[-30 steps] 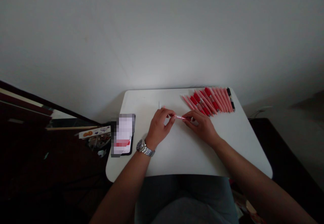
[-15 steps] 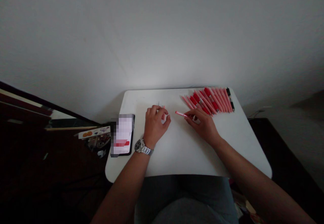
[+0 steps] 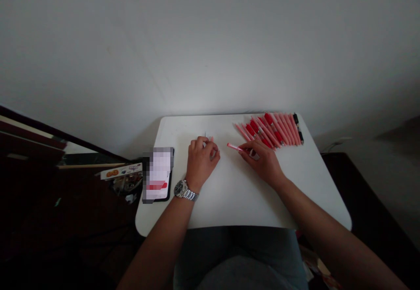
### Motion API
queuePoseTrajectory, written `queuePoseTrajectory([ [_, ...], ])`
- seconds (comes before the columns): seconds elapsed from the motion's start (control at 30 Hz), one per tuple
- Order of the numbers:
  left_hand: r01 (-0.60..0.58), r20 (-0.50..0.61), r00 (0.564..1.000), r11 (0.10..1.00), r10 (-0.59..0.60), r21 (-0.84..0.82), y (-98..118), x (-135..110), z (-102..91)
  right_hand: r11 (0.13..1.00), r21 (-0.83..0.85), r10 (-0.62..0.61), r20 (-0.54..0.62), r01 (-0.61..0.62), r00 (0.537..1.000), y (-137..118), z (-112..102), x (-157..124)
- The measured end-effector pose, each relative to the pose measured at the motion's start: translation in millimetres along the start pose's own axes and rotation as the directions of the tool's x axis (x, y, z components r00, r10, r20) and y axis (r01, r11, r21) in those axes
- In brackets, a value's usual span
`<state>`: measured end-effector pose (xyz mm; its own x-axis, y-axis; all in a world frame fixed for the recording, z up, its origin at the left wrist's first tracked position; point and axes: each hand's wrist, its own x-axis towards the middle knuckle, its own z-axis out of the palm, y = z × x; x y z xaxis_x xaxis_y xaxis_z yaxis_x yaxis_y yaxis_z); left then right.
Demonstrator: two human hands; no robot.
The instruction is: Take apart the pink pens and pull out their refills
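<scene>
My left hand [image 3: 202,158], with a metal-band watch [image 3: 185,189] on its wrist, is closed in a pinch over the left-middle of the white table. A thin pale tip and a pinkish bit [image 3: 211,139] poke out beyond its fingers; the rest is hidden. Between the thumb and fingers of my right hand [image 3: 262,161] is a slim pink pen [image 3: 234,147], its end pointing left toward my left hand. Just behind my right hand lies a row of pink pens [image 3: 284,129], with several red-gripped ones among them and a black one at the right end.
A phone [image 3: 158,174] with a lit, blurred screen lies at the left of the white table [image 3: 243,198]. The wall [image 3: 210,54] rises directly behind the table. Low on the left, a box with loose items [image 3: 126,176] sits beside the table edge.
The left thumb has closed up against the fingertips, where a gap showed before. My right hand and its pink pen stay in nearly the same place.
</scene>
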<state>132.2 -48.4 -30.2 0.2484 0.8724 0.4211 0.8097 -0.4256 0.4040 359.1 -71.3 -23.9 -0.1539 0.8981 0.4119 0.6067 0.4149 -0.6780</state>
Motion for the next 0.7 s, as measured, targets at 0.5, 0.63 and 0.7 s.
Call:
queuePoseTrajectory([
  [0.5,-0.004,-0.08,0.997,0.968,-0.016,-0.25,2.2,1.2,-3.0,1.0,-0.004,-0.006,0.02,0.006,1.0,8.2,3.4,-1.3],
  [0.63,0.032,-0.055,0.997,0.937,-0.054,-0.348,2.4,0.1,-1.8,1.0,-0.006,-0.016,0.015,0.016,1.0,7.0,2.1,-2.0],
  [0.7,0.04,-0.032,0.998,0.92,-0.057,-0.39,2.5,-0.3,-1.3,1.0,-0.002,-0.02,0.015,0.02,1.0,6.9,2.0,-2.1],
])
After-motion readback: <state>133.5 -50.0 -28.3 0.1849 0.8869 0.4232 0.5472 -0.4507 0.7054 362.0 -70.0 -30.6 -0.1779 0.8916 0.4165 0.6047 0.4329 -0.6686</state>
